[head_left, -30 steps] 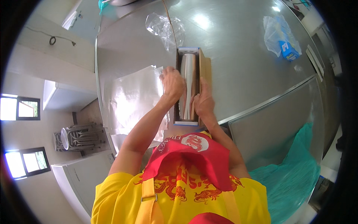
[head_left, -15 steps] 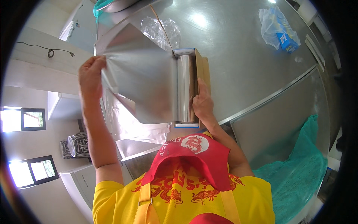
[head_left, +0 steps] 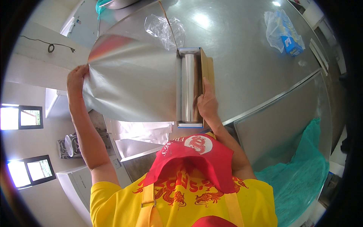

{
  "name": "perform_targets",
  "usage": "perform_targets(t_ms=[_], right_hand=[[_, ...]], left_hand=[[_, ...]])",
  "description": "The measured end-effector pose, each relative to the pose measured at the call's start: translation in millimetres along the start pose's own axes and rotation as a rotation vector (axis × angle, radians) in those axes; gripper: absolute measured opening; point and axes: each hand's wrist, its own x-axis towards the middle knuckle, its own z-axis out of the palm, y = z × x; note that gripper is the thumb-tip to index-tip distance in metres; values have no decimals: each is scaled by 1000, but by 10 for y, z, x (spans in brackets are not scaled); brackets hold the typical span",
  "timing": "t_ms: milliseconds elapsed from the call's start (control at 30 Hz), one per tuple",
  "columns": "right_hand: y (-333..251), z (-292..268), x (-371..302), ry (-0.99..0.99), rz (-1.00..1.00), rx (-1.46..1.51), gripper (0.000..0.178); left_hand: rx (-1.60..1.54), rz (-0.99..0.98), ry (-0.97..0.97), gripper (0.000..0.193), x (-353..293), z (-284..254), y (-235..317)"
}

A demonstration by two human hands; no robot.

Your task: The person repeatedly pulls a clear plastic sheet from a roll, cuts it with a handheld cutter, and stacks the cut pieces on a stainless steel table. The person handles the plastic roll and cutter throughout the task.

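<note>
A wide sheet of aluminum foil (head_left: pixel 132 79) stretches leftward from a roll (head_left: pixel 189 89) lying in its long open box (head_left: pixel 189 125). My left hand (head_left: pixel 78 77) pinches the sheet's far left edge, and creases fan out from the fingers. On the box's right side, my right hand (head_left: pixel 208 104) grips the cardboard wall, the index finger laid along it. Under the foil's lower edge, more shiny foil (head_left: pixel 141 131) lies flat on the table.
The metal table (head_left: pixel 242 68) bears a crumpled clear plastic bag (head_left: pixel 164 30) behind the box. Far right sits a blue carton (head_left: pixel 292 46) partly in a translucent bag (head_left: pixel 276 28). Green netting (head_left: pixel 298 170) covers the near right corner. A metal bowl (head_left: pixel 121 3) stands at the far left.
My left hand has moved further left, drawing out more foil, and the sheet is now flatter and more taut. My right hand stays on the box.
</note>
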Motion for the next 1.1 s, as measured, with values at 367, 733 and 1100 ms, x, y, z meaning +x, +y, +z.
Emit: perform_targets(t_ms=[367, 733, 1100], right_hand=[[-155, 9, 144, -165, 94, -125, 69], [83, -170, 195, -281, -3, -44, 69], [134, -267, 546, -313, 175, 146, 71]], left_hand=[[85, -402, 41, 17, -526, 364, -3870], [523, -260, 269, 18, -881, 639, -3365], [109, 234, 348, 17, -1254, 1392, -1979]])
